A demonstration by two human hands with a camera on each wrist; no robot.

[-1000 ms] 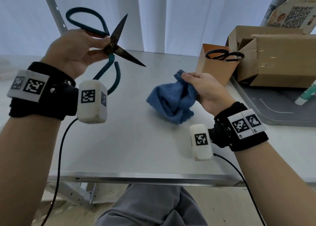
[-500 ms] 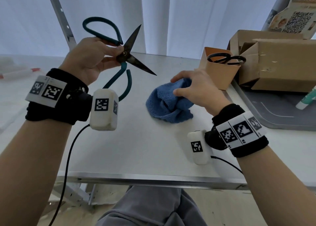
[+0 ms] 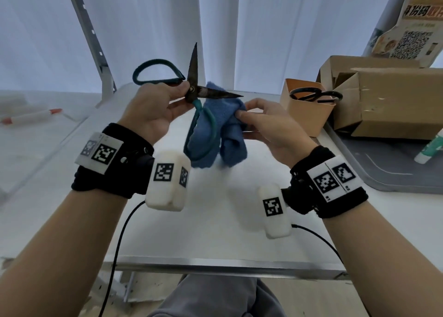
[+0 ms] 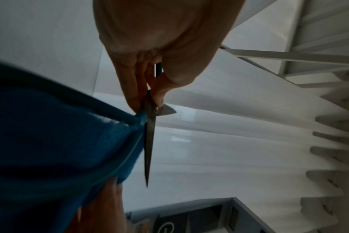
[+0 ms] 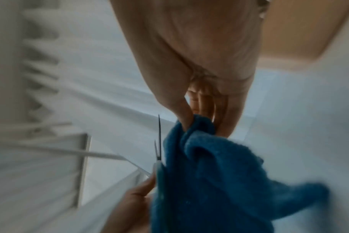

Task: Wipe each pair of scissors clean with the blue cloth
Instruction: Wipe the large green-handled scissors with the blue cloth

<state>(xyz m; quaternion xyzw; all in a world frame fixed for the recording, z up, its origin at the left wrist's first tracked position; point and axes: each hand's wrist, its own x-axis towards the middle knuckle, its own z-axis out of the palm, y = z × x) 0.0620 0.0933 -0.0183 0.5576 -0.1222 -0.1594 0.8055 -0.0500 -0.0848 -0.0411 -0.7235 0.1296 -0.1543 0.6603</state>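
Note:
My left hand [image 3: 167, 101] pinches the teal-handled scissors [image 3: 191, 86] at the pivot, holding them in the air with blades spread wide, one pointing up, one pointing right. In the left wrist view the thumb and fingers of the left hand [image 4: 149, 94] clamp the scissors [image 4: 149, 141] at the pivot. My right hand [image 3: 259, 117] grips the blue cloth [image 3: 230, 137], lifted off the table and hanging just behind and under the right-pointing blade. The right wrist view shows the right hand [image 5: 205, 113] pinching the cloth [image 5: 219, 173] beside the blades [image 5: 159, 141]. A second pair of black-handled scissors [image 3: 314, 96] stands in an orange cup [image 3: 306, 115].
A cardboard box [image 3: 383, 101] sits at the back right, beside the orange cup. A grey tray [image 3: 395, 173] with a white-green tube [image 3: 431, 149] lies to the right. The white table [image 3: 203, 220] has a metal front edge. A white-red marker [image 3: 31, 116] lies far left.
My right hand lifted the blue cloth off the table and brought it up against the scissors. My left hand moved the scissors right toward the centre and turned them so one blade points up.

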